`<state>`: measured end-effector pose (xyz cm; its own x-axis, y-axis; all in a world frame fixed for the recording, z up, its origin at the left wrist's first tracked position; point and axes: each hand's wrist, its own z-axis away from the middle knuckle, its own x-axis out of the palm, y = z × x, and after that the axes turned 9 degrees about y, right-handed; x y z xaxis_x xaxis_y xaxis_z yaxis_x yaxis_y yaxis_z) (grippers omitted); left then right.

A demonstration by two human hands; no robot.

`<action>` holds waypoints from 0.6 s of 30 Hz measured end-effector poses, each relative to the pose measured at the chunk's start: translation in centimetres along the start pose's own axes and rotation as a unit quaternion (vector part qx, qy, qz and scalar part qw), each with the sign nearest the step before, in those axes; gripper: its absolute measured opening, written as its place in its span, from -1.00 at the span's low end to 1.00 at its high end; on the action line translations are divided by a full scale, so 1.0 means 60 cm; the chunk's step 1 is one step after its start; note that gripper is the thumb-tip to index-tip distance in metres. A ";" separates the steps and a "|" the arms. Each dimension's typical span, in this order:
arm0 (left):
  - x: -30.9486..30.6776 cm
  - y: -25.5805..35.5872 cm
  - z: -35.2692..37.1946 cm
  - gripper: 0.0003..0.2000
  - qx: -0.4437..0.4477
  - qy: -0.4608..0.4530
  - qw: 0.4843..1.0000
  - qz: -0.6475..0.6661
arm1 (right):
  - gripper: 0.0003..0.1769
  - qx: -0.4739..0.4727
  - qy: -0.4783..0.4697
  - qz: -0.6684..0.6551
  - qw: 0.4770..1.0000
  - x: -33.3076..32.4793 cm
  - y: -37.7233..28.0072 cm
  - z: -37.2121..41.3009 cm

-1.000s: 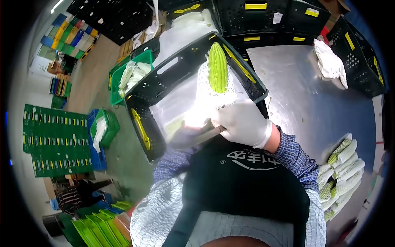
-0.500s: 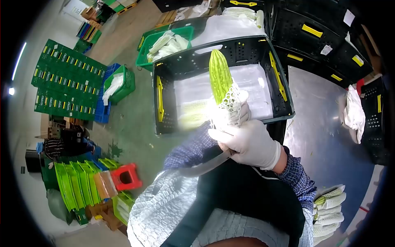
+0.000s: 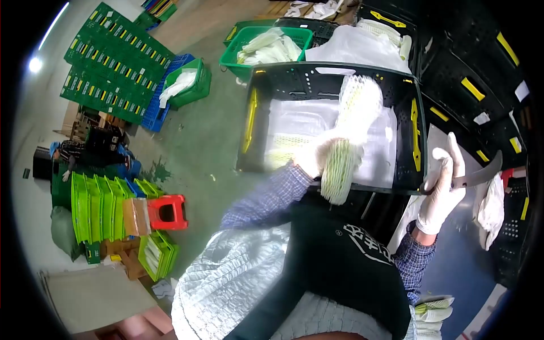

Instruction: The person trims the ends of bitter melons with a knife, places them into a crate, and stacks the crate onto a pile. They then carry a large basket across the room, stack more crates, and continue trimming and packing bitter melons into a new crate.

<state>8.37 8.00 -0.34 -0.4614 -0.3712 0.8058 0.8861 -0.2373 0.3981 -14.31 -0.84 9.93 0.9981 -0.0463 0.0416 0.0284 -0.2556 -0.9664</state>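
My left hand (image 3: 313,157), in a white glove, is closed around a bitter gourd (image 3: 338,175) above the black crate. White foam netting (image 3: 361,102) now covers the gourd, its far end bright with glare. My right hand (image 3: 442,195), also gloved, is off to the right by the crate's corner, gripping a knife (image 3: 480,174) with a curved blade pointing right. Its index finger is raised. Inside the black crate (image 3: 334,182), a white liner (image 3: 377,153) covers the bottom, and another netted gourd (image 3: 283,148) lies at the left.
A green basket (image 3: 229,54) of netted produce stands beyond the crate. Stacked black crates (image 3: 459,68) rise at the right, above a metal table (image 3: 453,255). Netted gourds (image 3: 433,317) lie at the lower right. Another person (image 3: 85,150) is far left, near lime-green crates (image 3: 96,207).
The netting, which left half the gourd bare, now covers it. My right hand has left the gourd and moved right with the knife. The view has shifted.
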 end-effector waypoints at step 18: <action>-0.199 0.372 -0.193 -0.76 0.336 0.099 0.797 -0.492 | -0.70 0.131 -0.070 0.109 0.983 -0.008 0.177 0.008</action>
<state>33.17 -3.23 -6.16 -0.8863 -0.4521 -0.1007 -0.1173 0.0087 0.9931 -14.49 -3.04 -0.46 0.9792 0.0664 -0.1917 -0.1924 0.0042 -0.9813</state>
